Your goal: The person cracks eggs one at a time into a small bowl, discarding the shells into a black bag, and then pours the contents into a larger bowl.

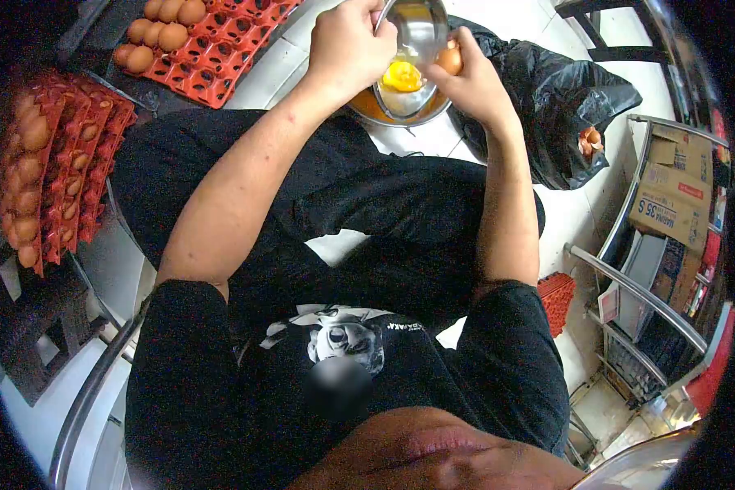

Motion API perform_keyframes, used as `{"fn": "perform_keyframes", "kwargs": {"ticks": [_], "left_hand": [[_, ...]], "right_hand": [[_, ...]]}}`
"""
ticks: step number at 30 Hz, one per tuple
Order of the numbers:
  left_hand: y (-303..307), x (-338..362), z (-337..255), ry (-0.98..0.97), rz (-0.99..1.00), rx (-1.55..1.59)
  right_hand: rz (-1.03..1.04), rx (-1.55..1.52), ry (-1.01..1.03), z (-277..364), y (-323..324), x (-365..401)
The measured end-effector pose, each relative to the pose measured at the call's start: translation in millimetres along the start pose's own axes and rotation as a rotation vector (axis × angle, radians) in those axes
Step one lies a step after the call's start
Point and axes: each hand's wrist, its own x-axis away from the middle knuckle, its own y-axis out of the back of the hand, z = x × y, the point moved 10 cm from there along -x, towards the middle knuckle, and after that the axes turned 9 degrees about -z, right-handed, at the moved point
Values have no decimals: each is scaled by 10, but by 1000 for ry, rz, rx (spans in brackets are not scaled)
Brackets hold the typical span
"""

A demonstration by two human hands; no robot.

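My left hand (349,51) grips the rim of a small metal bowl (412,37), which is tilted over a larger metal bowl (384,118). An egg yolk (402,77) with clear egg white lies low inside the small bowl. Beside its right rim, my right hand (478,86) is closed around a brown egg (449,59) between thumb and fingers. Part of that egg is hidden by the fingers. Orange-yellow liquid shows in the larger bowl, under the tilted one.
Brown eggs (171,37) fill part of a red egg tray (229,61) at upper left. More loaded trays (65,163) are stacked at far left. A black plastic bag (539,90) with eggshells (590,140) stands right of the bowls. A metal rack (637,286) holds cardboard boxes (674,192).
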Motion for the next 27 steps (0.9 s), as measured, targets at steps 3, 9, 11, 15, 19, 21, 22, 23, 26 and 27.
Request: {"fn": "perform_keyframes", "kwargs": {"ticks": [3,9,11,15,19,21,22,23,26,27], "left_hand": [[29,-9,-13,-62,-28,13],[113,-39,-33,-119,-88,72],[104,-16,-42,-104,-98,138],[110,30,-113,-183,-103,70],[92,88,-249,-316,-93,31],[46,95,-203,-306,-68,1],[27,96,-125,-308,-79,3],[30,91,-57,-309,-91,6],[14,140,-137,-523,-97,-142],[7,170,-179,-598,-111,-163]], "right_hand": [[-54,-39,-117,-178,109,-3],[-65,-134,-166,-241,126,38],[-65,-127,-170,-259,128,42],[-97,-147,-138,-256,137,46],[-111,-114,-81,-204,160,35],[-110,-53,-88,-169,209,46],[-95,-127,-126,-60,248,75],[-80,-201,-163,60,328,106],[2,-211,-235,71,346,124],[-30,-190,-229,12,339,103]]}}
